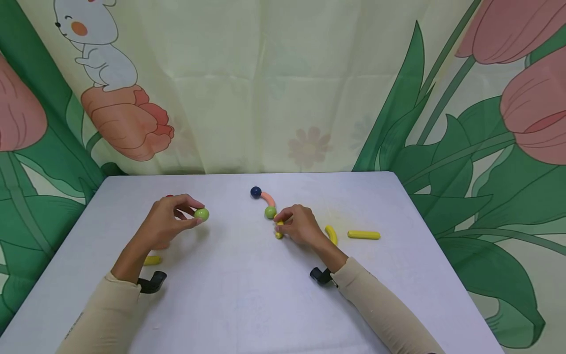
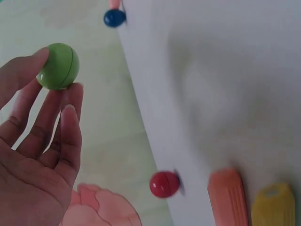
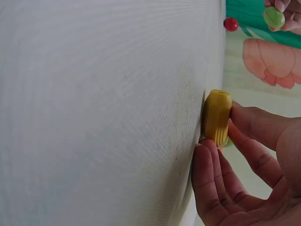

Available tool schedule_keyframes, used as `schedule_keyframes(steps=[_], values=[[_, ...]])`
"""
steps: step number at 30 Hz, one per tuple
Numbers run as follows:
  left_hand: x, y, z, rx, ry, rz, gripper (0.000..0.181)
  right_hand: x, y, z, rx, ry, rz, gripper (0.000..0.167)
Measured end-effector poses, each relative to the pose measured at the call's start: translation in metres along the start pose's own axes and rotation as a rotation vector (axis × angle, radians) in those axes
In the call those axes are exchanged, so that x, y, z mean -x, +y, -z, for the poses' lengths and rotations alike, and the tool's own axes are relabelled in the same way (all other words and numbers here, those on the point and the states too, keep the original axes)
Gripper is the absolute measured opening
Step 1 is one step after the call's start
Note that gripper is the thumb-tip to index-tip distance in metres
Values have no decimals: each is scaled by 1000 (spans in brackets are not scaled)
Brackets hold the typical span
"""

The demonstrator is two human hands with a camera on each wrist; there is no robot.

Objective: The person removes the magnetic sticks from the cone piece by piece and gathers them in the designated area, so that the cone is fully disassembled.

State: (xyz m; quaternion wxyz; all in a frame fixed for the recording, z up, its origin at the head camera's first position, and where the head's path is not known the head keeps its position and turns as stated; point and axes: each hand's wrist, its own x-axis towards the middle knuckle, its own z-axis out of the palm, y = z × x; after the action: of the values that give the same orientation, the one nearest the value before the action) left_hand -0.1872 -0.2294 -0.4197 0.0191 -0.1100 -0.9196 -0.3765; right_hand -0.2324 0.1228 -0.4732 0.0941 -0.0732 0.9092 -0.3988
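Observation:
My left hand (image 1: 170, 219) holds a green ball (image 1: 201, 215) above the table, between the thumb and fingertips. A thin seam runs round that ball in the left wrist view. On the right, my right hand (image 1: 302, 226) pinches a yellow rod (image 1: 279, 232) at the tabletop; the right wrist view shows its ribbed side (image 3: 217, 117). The rod's far end is by a second green ball (image 1: 270, 212), but whether they touch is hidden by fingers. From that ball a salmon curved rod (image 1: 268, 198) leads to a dark blue ball (image 1: 255, 192).
Right of my right hand lie a curved yellow rod (image 1: 331, 234) and a straight yellow rod (image 1: 363, 235). Near my left forearm are another yellow rod (image 1: 152, 260), an orange rod (image 2: 227, 197) and a red ball (image 2: 164, 184). A printed curtain (image 1: 230, 98) hangs behind the white table (image 1: 230, 295).

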Motion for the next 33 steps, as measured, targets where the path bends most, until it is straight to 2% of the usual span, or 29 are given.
schedule_keyframes(steps=[5,15,20,25,33], values=[[3,-17,16,-49,40,48,28,0,2,0,3,1,12,14],[6,-45,46,-99,112,81,31,0,2,1,-12,-5,5,14],[3,-61,57,-120,104,127,35,0,2,1,-11,-5,-1,14],[-3,-79,66,-142,61,191,40,0,2,1,-12,-4,0,14],[-16,-103,75,-162,19,269,40,0,1,1,-7,-3,1,15]])
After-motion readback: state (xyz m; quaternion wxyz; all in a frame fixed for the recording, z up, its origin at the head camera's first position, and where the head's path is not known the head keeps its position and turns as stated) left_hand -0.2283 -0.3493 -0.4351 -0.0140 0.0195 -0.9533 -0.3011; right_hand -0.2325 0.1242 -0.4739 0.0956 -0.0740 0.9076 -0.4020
